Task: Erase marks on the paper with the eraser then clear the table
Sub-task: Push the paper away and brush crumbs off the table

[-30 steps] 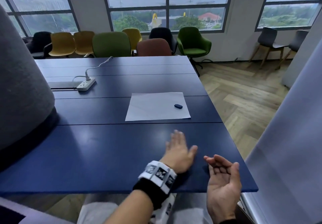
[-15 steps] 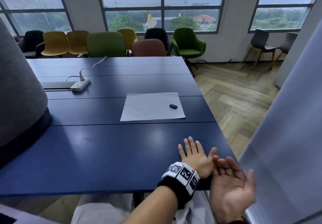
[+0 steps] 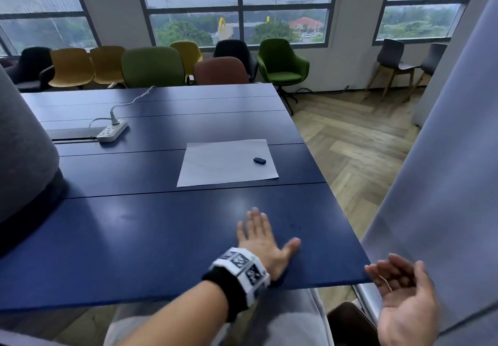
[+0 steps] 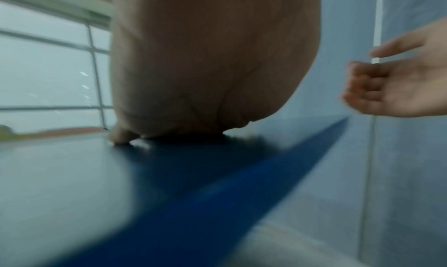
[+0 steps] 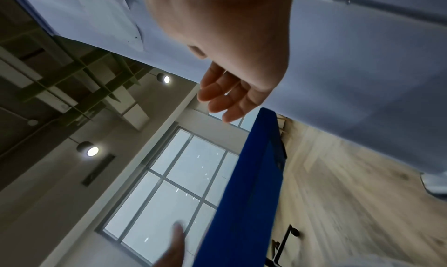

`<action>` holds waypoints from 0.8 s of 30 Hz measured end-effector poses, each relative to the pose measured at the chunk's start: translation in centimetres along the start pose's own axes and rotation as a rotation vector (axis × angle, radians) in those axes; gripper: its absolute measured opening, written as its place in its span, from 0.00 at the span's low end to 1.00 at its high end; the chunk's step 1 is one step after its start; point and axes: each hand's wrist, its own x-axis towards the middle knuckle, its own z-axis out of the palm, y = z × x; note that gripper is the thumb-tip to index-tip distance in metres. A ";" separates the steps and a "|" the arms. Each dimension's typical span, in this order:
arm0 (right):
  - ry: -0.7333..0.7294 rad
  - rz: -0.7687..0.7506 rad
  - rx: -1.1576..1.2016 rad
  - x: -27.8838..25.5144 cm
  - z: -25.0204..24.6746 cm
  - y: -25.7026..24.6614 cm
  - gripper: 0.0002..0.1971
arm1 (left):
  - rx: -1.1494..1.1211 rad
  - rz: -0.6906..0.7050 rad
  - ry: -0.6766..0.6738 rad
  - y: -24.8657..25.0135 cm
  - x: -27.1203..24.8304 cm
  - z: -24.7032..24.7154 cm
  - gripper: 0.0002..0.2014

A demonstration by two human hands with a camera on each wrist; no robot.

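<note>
- The left hand (image 3: 260, 240) is lying palm down on the blue tabletop (image 3: 134, 238) near its front right corner, its fingers (image 3: 256, 215) straight and spread, holding nothing.
- The right hand (image 3: 404, 300) is hovering palm up just off the tabletop's front right corner, below the edge, its fingers loosely curved and relaxed; it is holding nothing that can be seen.
- The sheet of paper (image 3: 223, 163) is lying flat further back on the tabletop, well apart from both hands, and no marks are showing on it at this distance.
- The small dark eraser (image 3: 259, 160) is resting on the paper's right part, untouched.
- A white power strip (image 3: 111, 131) with its cable is sitting at the back left, away from the paper.
- Judging from the posture, the clearing step is in hand: the flat left hand is looking set to sweep eraser crumbs toward the edge while the cupped right hand is waiting to catch them, though no crumbs are visible.
- The next move is calling for a light, flat sweep toward the corner, with the right palm kept tight under the edge so nothing is falling to the floor.
- After that, the eraser and paper are still needing to be lifted off.
</note>
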 end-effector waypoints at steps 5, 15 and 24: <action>-0.013 -0.045 -0.057 0.9 0.7 -1.9 0.25 | -0.051 0.241 -0.108 7.2 0.2 1.4 0.72; -0.009 -0.059 -0.087 1.2 0.0 -3.5 0.23 | 0.028 -0.102 0.033 -1.6 3.4 -2.4 0.48; -0.129 0.002 -0.206 2.7 3.0 -6.2 0.23 | 0.127 0.315 -0.184 6.2 1.7 -0.1 0.60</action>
